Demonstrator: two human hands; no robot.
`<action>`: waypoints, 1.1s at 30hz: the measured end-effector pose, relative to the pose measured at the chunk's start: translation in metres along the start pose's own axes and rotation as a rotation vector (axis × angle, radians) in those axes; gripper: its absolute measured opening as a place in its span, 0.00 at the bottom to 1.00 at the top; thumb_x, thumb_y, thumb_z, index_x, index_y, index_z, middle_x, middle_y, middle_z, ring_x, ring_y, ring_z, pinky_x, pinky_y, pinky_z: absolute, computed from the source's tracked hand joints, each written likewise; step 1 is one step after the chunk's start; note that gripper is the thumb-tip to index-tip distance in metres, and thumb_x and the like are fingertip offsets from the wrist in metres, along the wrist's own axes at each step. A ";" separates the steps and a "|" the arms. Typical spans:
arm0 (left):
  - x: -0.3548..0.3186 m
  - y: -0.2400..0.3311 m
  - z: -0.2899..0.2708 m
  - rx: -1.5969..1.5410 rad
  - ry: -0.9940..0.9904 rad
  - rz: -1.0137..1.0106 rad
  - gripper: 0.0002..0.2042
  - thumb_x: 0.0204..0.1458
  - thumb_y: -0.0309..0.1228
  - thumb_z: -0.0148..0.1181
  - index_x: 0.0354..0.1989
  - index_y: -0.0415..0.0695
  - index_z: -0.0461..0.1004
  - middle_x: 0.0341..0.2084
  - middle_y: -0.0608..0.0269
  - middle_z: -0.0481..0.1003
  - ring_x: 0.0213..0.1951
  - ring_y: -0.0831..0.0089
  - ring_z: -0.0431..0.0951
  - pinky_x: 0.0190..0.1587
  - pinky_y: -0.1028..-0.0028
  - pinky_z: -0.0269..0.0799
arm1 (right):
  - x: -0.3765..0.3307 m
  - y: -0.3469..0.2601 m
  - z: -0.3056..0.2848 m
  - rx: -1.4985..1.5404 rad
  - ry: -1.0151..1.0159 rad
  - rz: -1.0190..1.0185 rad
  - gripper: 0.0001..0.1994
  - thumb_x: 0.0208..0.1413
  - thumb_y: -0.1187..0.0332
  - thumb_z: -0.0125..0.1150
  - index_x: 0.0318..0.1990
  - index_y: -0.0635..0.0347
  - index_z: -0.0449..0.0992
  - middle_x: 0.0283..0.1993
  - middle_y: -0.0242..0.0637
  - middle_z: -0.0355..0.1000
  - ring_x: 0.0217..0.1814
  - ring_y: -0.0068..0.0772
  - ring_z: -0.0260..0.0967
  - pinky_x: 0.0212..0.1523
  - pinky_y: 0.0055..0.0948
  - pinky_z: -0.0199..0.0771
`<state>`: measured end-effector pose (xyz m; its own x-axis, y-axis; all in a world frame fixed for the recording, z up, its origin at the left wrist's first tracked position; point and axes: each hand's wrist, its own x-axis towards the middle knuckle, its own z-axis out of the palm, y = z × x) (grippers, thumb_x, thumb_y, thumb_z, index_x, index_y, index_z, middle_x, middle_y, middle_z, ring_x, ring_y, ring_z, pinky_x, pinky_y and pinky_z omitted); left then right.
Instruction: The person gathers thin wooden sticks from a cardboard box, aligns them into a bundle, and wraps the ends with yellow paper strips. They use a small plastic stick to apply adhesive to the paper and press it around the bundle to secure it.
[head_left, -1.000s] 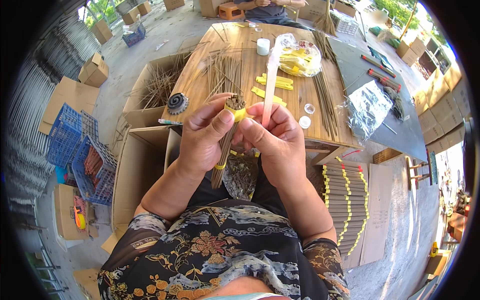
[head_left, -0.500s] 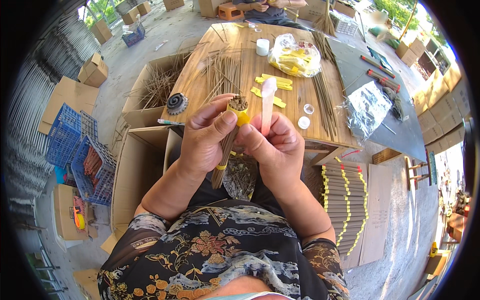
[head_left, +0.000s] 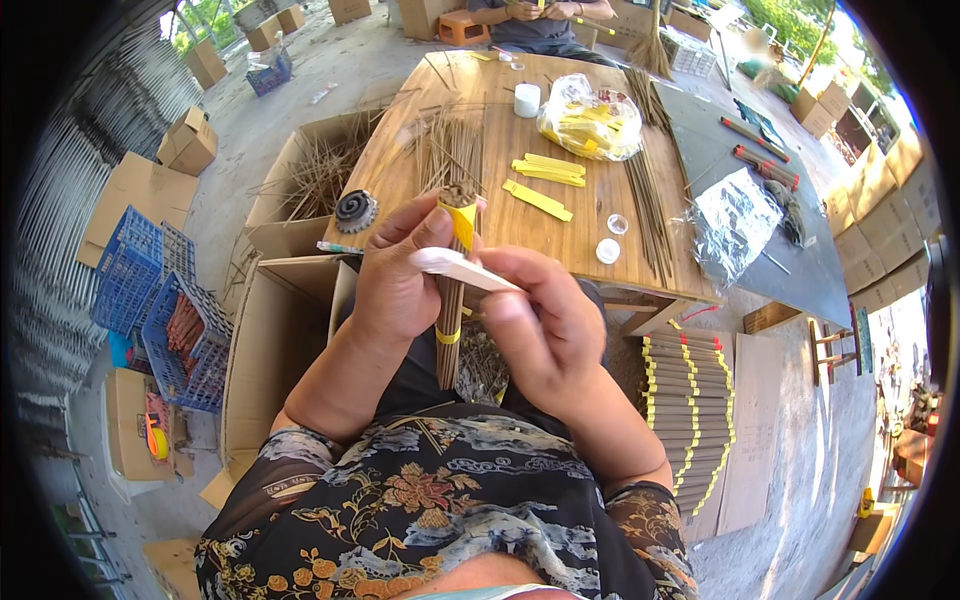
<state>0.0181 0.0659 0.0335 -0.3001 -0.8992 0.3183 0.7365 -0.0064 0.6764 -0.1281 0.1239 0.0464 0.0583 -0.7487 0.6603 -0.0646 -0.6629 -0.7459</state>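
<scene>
My left hand (head_left: 393,275) is closed around a bundle of thin brown sticks (head_left: 449,355), held upright. They look like incense sticks. A yellow paper strip (head_left: 461,228) wraps the bundle's top end, and a second yellow band (head_left: 447,337) circles it lower down. In my right hand (head_left: 545,325) is a flat pale spatula (head_left: 470,271) with white paste at its tip. Its tip lies across the front of the bundle, just below the yellow strip, close to my left thumb; whether it touches is unclear.
The wooden table (head_left: 500,225) bears yellow paper strips (head_left: 545,172), a plastic bag of strips (head_left: 590,118), a white jar (head_left: 527,100) and loose sticks (head_left: 450,150). Cardboard boxes (head_left: 285,330) stand left. Finished bundles (head_left: 688,410) lie low right. Another person (head_left: 540,30) sits opposite.
My right hand has tipped the spatula from upright to nearly level and brought it left across the bundle. The bundle has turned more upright, and the yellow strip's end now lies against it.
</scene>
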 end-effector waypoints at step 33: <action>0.002 0.013 0.005 -0.061 -0.083 0.047 0.12 0.53 0.33 0.48 0.41 0.39 0.70 0.40 0.48 0.69 0.24 0.68 0.70 0.27 0.73 0.68 | -0.002 0.018 0.004 0.009 0.144 0.037 0.13 0.46 0.80 0.59 0.41 0.65 0.73 0.35 0.36 0.68 0.33 0.20 0.65 0.32 0.15 0.65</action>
<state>0.0241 0.0667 0.0464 -0.3114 -0.8599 0.4044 0.7860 0.0061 0.6182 -0.1259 0.1137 0.0310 -0.0877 -0.7655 0.6374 -0.0548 -0.6352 -0.7704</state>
